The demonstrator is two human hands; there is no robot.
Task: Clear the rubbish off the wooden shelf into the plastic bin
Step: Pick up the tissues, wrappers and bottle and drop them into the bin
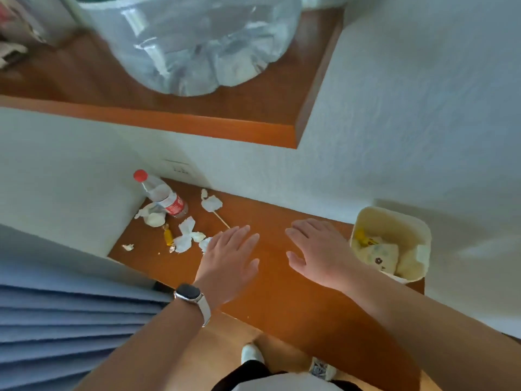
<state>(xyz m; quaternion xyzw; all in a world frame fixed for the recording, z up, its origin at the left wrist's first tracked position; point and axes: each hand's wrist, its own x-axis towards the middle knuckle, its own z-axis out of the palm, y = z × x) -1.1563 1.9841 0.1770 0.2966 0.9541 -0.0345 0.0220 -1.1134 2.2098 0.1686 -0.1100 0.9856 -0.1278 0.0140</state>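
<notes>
Left hand (228, 255) and right hand (318, 249) spread empty over the wooden shelf (282, 300); bottle (165, 197) and tissues (187, 235) at centre left uncleared, bin (394, 220) at right part-filled.

No text, brand, number or sign can be read anywhere in the view. The clear plastic bottle with a red cap (165, 196), on the brown wooden shelf (272, 249), carries a red wrap-around label (176, 206) with white markings, but these are too blurred to make out as letters or figures. The pale yellow packaging (379, 253) inside the cream plastic bin (394, 217) shows small dark printed marks, and the rectangular silver wristwatch (188, 293) on a pale strap shows a dark face; nothing legible stands on either.
</notes>
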